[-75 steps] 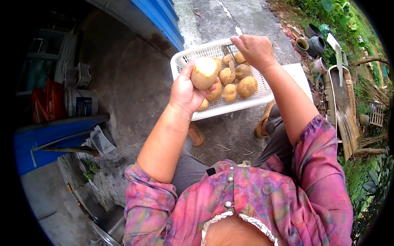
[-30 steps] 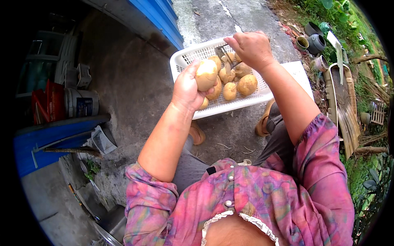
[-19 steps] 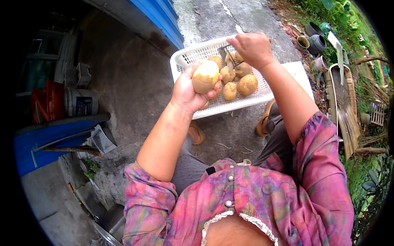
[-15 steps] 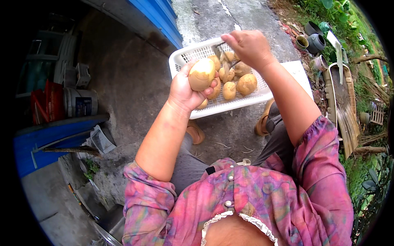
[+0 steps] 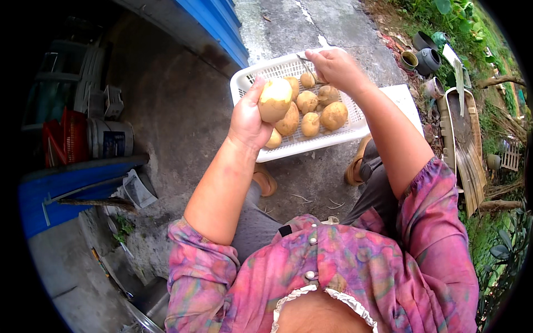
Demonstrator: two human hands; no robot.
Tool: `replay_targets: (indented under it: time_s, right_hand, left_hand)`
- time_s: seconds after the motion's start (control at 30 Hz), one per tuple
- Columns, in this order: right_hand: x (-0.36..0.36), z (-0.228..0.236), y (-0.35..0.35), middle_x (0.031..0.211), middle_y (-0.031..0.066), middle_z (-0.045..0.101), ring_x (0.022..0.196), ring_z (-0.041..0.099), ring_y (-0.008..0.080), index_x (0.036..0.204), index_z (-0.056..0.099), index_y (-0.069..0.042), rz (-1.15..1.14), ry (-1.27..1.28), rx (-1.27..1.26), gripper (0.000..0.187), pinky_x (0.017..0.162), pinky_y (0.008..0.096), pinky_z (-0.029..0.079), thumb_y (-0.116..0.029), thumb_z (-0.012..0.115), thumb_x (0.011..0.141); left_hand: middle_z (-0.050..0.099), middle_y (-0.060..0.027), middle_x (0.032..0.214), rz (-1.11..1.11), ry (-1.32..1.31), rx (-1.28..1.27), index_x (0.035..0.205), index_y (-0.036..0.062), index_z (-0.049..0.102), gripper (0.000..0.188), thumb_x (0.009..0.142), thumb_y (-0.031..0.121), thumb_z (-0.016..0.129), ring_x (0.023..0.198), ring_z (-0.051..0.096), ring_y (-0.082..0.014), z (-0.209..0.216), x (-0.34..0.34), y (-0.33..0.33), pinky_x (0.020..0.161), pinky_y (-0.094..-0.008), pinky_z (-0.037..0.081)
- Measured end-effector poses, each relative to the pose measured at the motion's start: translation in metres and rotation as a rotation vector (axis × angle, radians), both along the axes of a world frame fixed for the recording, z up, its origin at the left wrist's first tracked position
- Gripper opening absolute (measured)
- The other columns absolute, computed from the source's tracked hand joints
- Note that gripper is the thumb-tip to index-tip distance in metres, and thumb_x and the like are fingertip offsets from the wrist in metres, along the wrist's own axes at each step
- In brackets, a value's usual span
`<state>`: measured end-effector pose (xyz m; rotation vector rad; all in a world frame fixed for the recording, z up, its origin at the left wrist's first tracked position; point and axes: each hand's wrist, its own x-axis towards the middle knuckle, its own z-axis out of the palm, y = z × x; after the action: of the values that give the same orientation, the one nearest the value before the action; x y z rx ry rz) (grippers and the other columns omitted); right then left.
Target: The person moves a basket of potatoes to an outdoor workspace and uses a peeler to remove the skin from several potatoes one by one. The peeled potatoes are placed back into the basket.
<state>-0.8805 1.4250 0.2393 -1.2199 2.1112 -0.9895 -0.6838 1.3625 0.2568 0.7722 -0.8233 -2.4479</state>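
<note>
My left hand (image 5: 250,122) is closed around a large potato (image 5: 275,104), raised over the left part of a white plastic basket (image 5: 302,154). Pale yellow flesh shows at the potato's upper end, while brown skin covers the rest. Over the basket's far right side, my right hand (image 5: 340,69) grips a peeler (image 5: 306,63); only its thin dark metal end shows past the fingers. A gap separates the peeler from the held potato. Several unpeeled potatoes (image 5: 334,115) of mixed sizes lie below in the basket.
A white board or box (image 5: 402,105) sits under the basket's right side. My sandalled foot (image 5: 266,182) stands before it on concrete. A blue wall panel (image 5: 214,25) rises at the far left; pots (image 5: 427,60) and a long trough (image 5: 452,130) line the right.
The peeler and my right hand have moved slightly down and to the left. In my left hand the potato has turned, showing more peeled flesh at its top.
</note>
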Motion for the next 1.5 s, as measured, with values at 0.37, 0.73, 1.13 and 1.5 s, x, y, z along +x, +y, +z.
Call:
replay_targets:
  time_s: [0.37,0.73,1.13,1.5]
  right_hand:
    - [0.034,0.027,0.007,0.059,0.0081,0.058,0.04,0.043,0.0102,0.09,0.059,-0.001,0.033,-0.957,-0.002,0.035,0.039,0.0229,0.032,-0.033,0.045,0.091]
    - [0.038,0.024,0.002,0.053,0.0024,0.053,0.047,0.049,0.0102,0.065,0.06,-0.001,0.116,-0.513,-0.096,0.045,0.045,0.0262,0.04,-0.038,0.052,0.09]
    - [0.058,0.028,0.011,0.056,0.0063,0.059,0.052,0.059,0.0249,0.06,0.058,-0.011,0.188,0.786,-0.347,0.035,0.059,0.0363,0.046,-0.035,0.055,0.085]
    - [0.001,0.002,0.003,0.074,0.0134,0.065,0.075,0.063,0.0311,0.08,0.067,-0.009,-0.042,0.445,-0.059,0.045,0.068,0.0427,0.049,-0.046,0.043,0.089]
  left_hand:
    - [0.052,-0.0164,0.119,-0.02,0.213,-0.034,0.121,-0.0005,0.043,0.037,0.096,0.025,0.034,0.111,0.051,-0.0304,0.002,0.004,-0.006,0.097,-0.0457,0.04]
    - [0.044,-0.0287,0.125,-0.451,0.244,0.329,0.131,-0.0074,0.031,0.055,0.095,0.034,0.029,0.11,0.049,-0.0462,-0.005,0.015,-0.012,0.09,-0.0507,0.047]
    - [0.059,-0.0131,0.104,-0.025,-0.093,0.165,0.117,0.0043,0.049,0.036,0.095,0.03,0.037,0.088,0.06,-0.0256,-0.003,0.003,0.009,0.072,-0.0406,0.052]
    - [0.061,-0.014,0.095,-0.139,-0.005,0.161,0.111,0.0034,0.053,0.043,0.09,0.04,0.044,0.075,0.06,-0.026,0.005,0.012,0.0,0.058,-0.032,0.048]
